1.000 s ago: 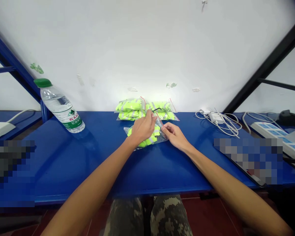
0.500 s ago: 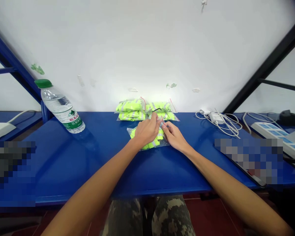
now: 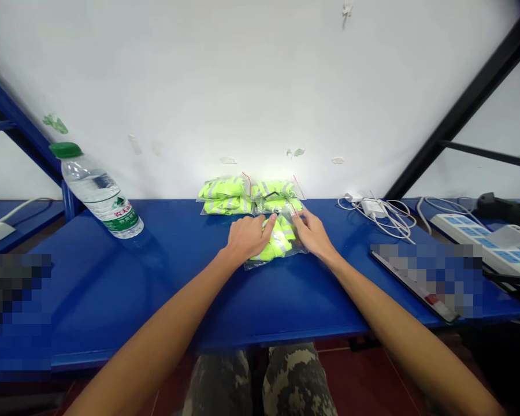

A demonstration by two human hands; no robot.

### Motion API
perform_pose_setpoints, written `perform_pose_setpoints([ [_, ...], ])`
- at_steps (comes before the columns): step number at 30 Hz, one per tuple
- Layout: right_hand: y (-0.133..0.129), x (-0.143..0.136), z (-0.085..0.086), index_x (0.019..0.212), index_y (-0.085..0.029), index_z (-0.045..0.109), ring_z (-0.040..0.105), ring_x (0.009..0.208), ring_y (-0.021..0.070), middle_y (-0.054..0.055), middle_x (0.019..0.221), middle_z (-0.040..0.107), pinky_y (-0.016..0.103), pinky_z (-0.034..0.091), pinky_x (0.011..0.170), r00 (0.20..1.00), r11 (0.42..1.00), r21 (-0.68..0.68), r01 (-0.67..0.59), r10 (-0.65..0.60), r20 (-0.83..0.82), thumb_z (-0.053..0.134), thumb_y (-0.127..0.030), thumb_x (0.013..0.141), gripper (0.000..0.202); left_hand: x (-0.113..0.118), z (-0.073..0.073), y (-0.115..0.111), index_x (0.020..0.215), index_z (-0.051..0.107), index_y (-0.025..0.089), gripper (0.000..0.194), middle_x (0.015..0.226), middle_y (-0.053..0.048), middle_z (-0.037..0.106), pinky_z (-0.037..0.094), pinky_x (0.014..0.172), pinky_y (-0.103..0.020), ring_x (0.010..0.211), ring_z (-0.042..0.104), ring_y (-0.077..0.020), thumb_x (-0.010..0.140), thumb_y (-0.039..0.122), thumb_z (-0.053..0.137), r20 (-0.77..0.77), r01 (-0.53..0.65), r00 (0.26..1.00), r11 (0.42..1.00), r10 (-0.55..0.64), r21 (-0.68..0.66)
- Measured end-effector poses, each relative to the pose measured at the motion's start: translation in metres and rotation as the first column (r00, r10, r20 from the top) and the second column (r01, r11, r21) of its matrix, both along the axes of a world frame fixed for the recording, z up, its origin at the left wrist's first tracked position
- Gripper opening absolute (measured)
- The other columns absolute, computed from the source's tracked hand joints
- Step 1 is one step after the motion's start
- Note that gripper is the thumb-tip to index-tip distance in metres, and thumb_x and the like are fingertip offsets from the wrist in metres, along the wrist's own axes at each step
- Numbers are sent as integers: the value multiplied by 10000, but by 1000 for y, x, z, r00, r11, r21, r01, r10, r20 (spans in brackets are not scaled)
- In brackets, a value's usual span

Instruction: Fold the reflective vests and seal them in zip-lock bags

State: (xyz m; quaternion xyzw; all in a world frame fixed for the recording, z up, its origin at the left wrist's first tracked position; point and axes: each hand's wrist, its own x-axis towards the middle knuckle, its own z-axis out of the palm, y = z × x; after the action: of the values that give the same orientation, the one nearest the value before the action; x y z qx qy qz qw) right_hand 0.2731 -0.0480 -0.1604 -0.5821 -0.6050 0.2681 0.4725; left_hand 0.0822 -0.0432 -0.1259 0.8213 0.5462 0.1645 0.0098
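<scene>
In the middle of the blue table lies a clear zip bag (image 3: 279, 242) with a folded neon-yellow reflective vest in it. My left hand (image 3: 248, 238) holds its left side, thumb on top and the other fingers curled at the edge. At the bag's right end, by the red zip strip, my right hand (image 3: 312, 234) pinches the plastic. Its fingertips are partly hidden. Just behind, against the wall, bagged yellow vests (image 3: 226, 195) are stacked in two piles; the right pile (image 3: 277, 190) nearly touches the bag in my hands.
A water bottle (image 3: 104, 199) with a green cap stands on the left of the blue table (image 3: 190, 300). To the right are a white charger with coiled cable (image 3: 385, 211), a dark flat object (image 3: 409, 283) partly blurred out, and a power strip (image 3: 481, 242).
The bag has turned and shifted slightly right. My left hand has moved down and left from the zip end to the bag's left side. My right hand stays at the zip end.
</scene>
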Motion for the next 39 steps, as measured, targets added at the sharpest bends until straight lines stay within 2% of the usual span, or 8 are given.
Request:
perform_pose_setpoints([
  [11,1,-8,-5,753,-201,562,563,671,220,109,748,664,329,378,659,930,962,230,145,-212,301,267,-472,992,466,18,-7,-9,861,724,133,821,814,-179,724,449,681,-380,790,696,-315,982,583,48,-74,102,993,989,-94,109],
  [17,6,-8,-4,822,-176,628,656,797,254,142,847,712,336,434,747,873,970,157,187,-237,427,227,-433,1015,514,17,-10,-2,857,727,142,817,793,-157,726,433,664,-352,768,697,-294,988,562,38,-67,88,994,989,-81,116],
  [19,3,-8,-1,904,-166,650,667,882,270,152,913,721,359,457,809,867,969,149,197,-243,435,240,-432,1014,500,18,-11,2,831,724,147,821,779,-152,720,426,653,-345,764,696,-291,988,560,32,-75,105,992,988,-97,112],
  [22,-7,-15,6,1191,-123,605,596,1147,285,180,1194,666,421,424,999,863,936,323,142,-277,423,284,-406,1005,467,16,-10,10,790,717,154,809,769,-147,713,426,662,-337,790,695,-287,992,548,40,-103,156,984,984,-147,87],
  [24,-13,-23,8,1358,-92,499,444,1349,278,184,1412,526,448,321,1131,853,909,417,-8,-211,477,302,-405,999,515,13,-8,16,831,715,159,756,803,-148,718,434,679,-342,818,694,-293,997,538,83,-137,179,976,982,-170,58],
  [27,-15,-35,4,1482,-79,349,300,1456,261,171,1534,386,453,244,1192,808,921,319,-223,-9,589,290,-440,1001,604,7,-3,22,1073,674,157,616,890,-153,724,461,708,-375,854,688,-319,1000,516,179,-131,102,987,991,-90,87],
  [32,-4,-40,-9,1475,-10,324,379,1418,281,238,1501,411,464,276,1174,786,973,62,-222,141,602,215,-451,1013,648,8,-10,15,1399,457,117,495,1278,-168,636,446,977,-425,1195,584,-287,1015,314,215,133,-34,991,975,5,218],
  [39,1,-39,-14,1311,-72,508,533,1257,260,199,1294,605,468,280,1157,733,963,94,-251,126,669,236,-305,1013,466,6,-35,4,1462,407,67,577,1541,-127,394,269,1184,-488,1462,298,-287,1014,364,197,122,125,986,991,-118,-52],
])
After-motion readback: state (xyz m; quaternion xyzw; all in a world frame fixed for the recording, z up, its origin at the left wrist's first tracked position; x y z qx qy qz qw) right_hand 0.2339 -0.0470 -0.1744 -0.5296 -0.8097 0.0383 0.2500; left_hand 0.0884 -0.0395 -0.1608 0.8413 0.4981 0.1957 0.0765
